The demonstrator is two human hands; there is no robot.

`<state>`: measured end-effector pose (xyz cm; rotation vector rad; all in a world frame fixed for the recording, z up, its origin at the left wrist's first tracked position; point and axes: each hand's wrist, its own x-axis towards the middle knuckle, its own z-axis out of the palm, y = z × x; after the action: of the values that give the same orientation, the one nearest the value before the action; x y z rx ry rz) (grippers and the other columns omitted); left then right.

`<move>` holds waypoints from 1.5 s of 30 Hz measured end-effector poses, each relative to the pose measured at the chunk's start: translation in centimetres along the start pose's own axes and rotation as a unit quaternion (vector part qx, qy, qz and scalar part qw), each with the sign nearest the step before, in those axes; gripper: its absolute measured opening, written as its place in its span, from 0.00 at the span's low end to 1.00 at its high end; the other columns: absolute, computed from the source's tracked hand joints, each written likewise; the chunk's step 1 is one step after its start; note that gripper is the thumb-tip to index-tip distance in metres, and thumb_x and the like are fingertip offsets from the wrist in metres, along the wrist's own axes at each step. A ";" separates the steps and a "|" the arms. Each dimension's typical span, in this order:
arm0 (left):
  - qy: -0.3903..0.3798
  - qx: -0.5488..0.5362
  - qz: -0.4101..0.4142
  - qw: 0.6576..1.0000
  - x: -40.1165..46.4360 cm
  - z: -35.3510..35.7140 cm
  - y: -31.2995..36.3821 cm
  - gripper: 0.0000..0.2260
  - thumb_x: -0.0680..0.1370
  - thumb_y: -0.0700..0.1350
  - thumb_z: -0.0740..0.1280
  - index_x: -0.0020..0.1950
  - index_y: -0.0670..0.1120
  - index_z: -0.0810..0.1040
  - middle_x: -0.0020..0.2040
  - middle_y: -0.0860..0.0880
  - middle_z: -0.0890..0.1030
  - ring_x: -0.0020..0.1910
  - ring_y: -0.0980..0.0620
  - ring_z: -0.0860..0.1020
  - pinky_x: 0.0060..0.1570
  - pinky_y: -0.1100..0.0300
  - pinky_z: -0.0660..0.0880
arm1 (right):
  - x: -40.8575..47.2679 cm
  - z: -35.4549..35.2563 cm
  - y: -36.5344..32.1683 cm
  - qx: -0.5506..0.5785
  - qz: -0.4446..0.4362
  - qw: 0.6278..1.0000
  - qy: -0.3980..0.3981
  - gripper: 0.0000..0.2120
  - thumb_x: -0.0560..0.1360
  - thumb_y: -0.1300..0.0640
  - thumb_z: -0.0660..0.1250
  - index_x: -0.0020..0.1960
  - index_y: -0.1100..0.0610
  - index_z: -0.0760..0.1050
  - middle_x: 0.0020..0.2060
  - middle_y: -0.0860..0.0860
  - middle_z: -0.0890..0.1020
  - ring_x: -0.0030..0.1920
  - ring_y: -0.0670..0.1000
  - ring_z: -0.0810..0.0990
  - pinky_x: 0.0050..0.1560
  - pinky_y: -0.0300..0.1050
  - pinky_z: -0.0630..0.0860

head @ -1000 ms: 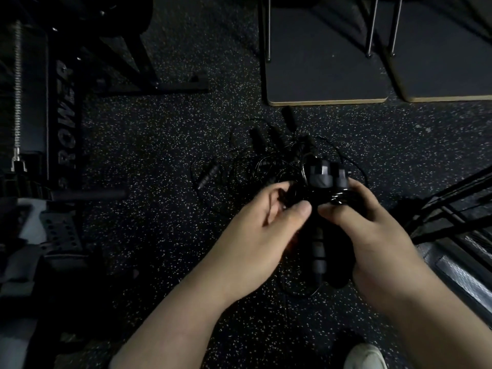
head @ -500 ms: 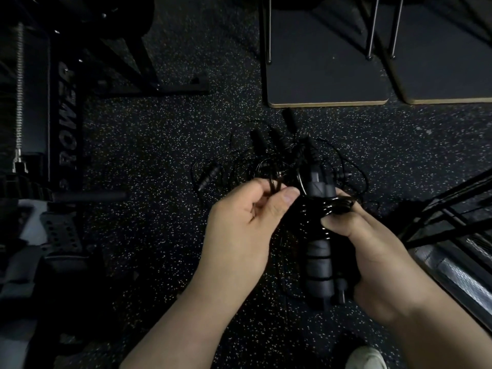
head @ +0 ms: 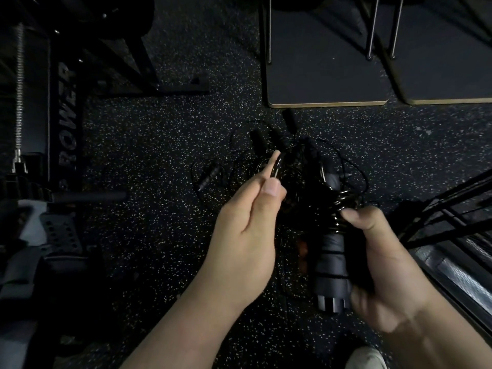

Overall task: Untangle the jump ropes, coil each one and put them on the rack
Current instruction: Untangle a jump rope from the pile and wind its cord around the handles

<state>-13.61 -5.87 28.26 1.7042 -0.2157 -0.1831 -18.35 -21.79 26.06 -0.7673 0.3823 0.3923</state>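
Black jump ropes (head: 279, 166), still one snarl on the speckled floor (head: 159, 145) between both hands; none coiled, none racked. Right hand (head: 383, 262) wrapped around a thick handle (head: 331, 265), cord wound at its top; long axis near vertical in view, butt end toward the wearer. Left hand (head: 247, 233) pinching a cord loop (head: 277, 166) between thumb and forefinger. Untangling judged barely begun; coiling and racking all outstanding.

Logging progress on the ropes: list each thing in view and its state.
Left hand: pinching a cord, lifted.
Right hand: gripping handles wound with cord.
Rope pile: tangled on the floor.
Loose handle: lying on the floor.
Rack: no rope seen on it.
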 end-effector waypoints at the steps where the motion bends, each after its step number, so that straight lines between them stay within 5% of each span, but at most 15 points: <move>1: -0.004 -0.005 -0.003 1.000 0.1 -0.1 -0.1 0.30 0.80 0.59 0.54 0.61 0.31 0.72 0.45 0.46 0.76 0.43 0.52 0.72 0.53 0.58 0.73 | 0.0 0.2 -0.2 0.008 0.001 1.000 0.001 0.37 0.45 0.44 0.86 0.49 0.58 0.85 0.41 0.63 0.83 0.35 0.58 0.83 0.34 0.50 0.83; 3: -0.004 0.019 0.003 1.000 0.1 -0.3 -0.1 0.30 0.78 0.59 0.55 0.61 0.34 0.76 0.49 0.53 0.82 0.45 0.61 0.78 0.50 0.69 0.74 | 0.0 0.4 -0.4 0.015 0.005 1.000 -0.002 0.36 0.45 0.43 0.86 0.49 0.58 0.85 0.40 0.62 0.82 0.34 0.57 0.83 0.34 0.49 0.82; 6: 0.003 0.011 -0.003 1.000 0.0 -0.3 0.2 0.17 0.78 0.55 0.61 0.64 0.54 0.82 0.58 0.62 0.83 0.58 0.69 0.78 0.59 0.75 0.71 | -0.1 0.5 -0.6 0.035 0.013 0.999 -0.019 0.35 0.47 0.44 0.86 0.49 0.58 0.84 0.37 0.62 0.81 0.32 0.58 0.82 0.29 0.45 0.80; 12: -0.010 -0.006 -0.004 1.000 0.1 -0.4 0.3 0.14 0.78 0.49 0.68 0.63 0.60 0.81 0.50 0.75 0.80 0.57 0.81 0.71 0.55 0.84 0.64 | -0.2 0.5 -0.7 0.028 0.016 0.999 -0.040 0.35 0.47 0.43 0.86 0.49 0.58 0.84 0.36 0.62 0.81 0.32 0.58 0.82 0.30 0.45 0.80; 15: -0.006 -0.024 -0.007 1.000 0.1 -0.5 0.1 0.14 0.75 0.51 0.70 0.59 0.64 0.82 0.47 0.67 0.82 0.52 0.78 0.75 0.54 0.82 0.67 | -0.2 0.4 -0.7 0.027 0.021 0.998 -0.043 0.34 0.48 0.42 0.86 0.49 0.57 0.84 0.36 0.62 0.81 0.32 0.58 0.82 0.30 0.45 0.80; 18: -0.015 0.000 0.021 1.000 0.0 -0.4 0.1 0.15 0.76 0.49 0.71 0.62 0.61 0.82 0.40 0.49 0.78 0.39 0.54 0.77 0.51 0.75 0.72 | -0.1 0.5 -0.6 0.029 0.013 0.999 -0.029 0.35 0.46 0.43 0.86 0.48 0.58 0.85 0.36 0.62 0.81 0.32 0.58 0.82 0.31 0.45 0.81; 22: -0.003 0.018 0.045 0.999 0.1 -0.6 0.0 0.14 0.76 0.49 0.70 0.61 0.60 0.82 0.35 0.59 0.74 0.35 0.60 0.73 0.46 0.69 0.75 | -0.2 0.5 -0.7 -0.016 0.019 1.000 -0.006 0.35 0.43 0.42 0.85 0.45 0.57 0.86 0.37 0.63 0.82 0.32 0.58 0.83 0.29 0.48 0.80; 27: 0.028 0.002 0.036 0.999 -0.1 -0.3 -0.3 0.13 0.74 0.50 0.72 0.58 0.62 0.84 0.41 0.47 0.82 0.43 0.43 0.81 0.51 0.49 0.81 | -0.5 0.5 -0.8 -0.118 -0.025 0.993 0.000 0.39 0.43 0.41 0.85 0.52 0.53 0.85 0.42 0.59 0.85 0.36 0.56 0.85 0.32 0.49 0.80; 30: 0.049 -0.005 0.041 0.998 -0.2 -0.1 -0.4 0.13 0.74 0.47 0.73 0.56 0.61 0.85 0.42 0.48 0.83 0.44 0.45 0.82 0.49 0.52 0.81 | 1.1 0.8 -1.9 -0.163 -0.065 0.984 0.003 0.26 0.55 0.43 0.83 0.52 0.45 0.86 0.43 0.50 0.87 0.40 0.48 0.87 0.37 0.43 0.82; 33: 0.065 -0.009 0.049 0.997 -0.2 0.0 -0.4 0.12 0.74 0.47 0.74 0.55 0.61 0.85 0.42 0.52 0.84 0.44 0.49 0.83 0.46 0.59 0.81 | 2.0 -0.7 -1.8 -0.202 -0.144 0.969 0.021 0.23 0.54 0.39 0.85 0.48 0.38 0.87 0.42 0.43 0.88 0.44 0.40 0.87 0.42 0.33 0.80; 35: 0.074 -0.010 0.048 0.996 -0.1 0.1 -0.3 0.11 0.74 0.47 0.74 0.54 0.60 0.85 0.43 0.55 0.85 0.44 0.53 0.84 0.47 0.66 0.79 | 2.3 0.0 -1.7 -0.190 -0.160 0.968 0.024 0.13 0.62 0.51 0.79 0.46 0.38 0.87 0.41 0.44 0.88 0.43 0.40 0.87 0.41 0.31 0.79; 38: 0.076 -0.008 0.045 0.996 -0.1 0.1 -0.3 0.11 0.73 0.48 0.74 0.54 0.59 0.85 0.42 0.54 0.85 0.44 0.52 0.84 0.47 0.67 0.79 | 1.1 0.5 -0.8 -0.213 -0.190 0.958 0.030 0.17 0.64 0.59 0.69 0.43 0.38 0.87 0.41 0.43 0.88 0.44 0.38 0.86 0.41 0.29 0.78; 41: 0.085 0.013 0.047 0.995 -0.1 0.1 -0.5 0.11 0.74 0.45 0.74 0.54 0.58 0.85 0.44 0.57 0.85 0.45 0.56 0.84 0.49 0.68 0.78 | 0.8 0.5 -0.9 -0.243 -0.169 0.955 0.028 0.21 0.65 0.61 0.76 0.51 0.40 0.86 0.47 0.46 0.88 0.49 0.42 0.86 0.45 0.34 0.80; 45: 0.102 0.058 0.041 0.992 -0.1 0.3 -0.8 0.12 0.75 0.42 0.75 0.54 0.56 0.85 0.49 0.62 0.85 0.51 0.62 0.83 0.53 0.72 0.76 | 0.2 0.7 -0.9 -0.242 -0.134 0.960 0.038 0.20 0.69 0.55 0.72 0.58 0.39 0.81 0.51 0.49 0.87 0.52 0.47 0.85 0.53 0.46 0.78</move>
<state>-13.81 -6.05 27.37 1.8120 -0.1453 0.0656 -17.64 -21.85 27.01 -1.2989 0.2481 0.1990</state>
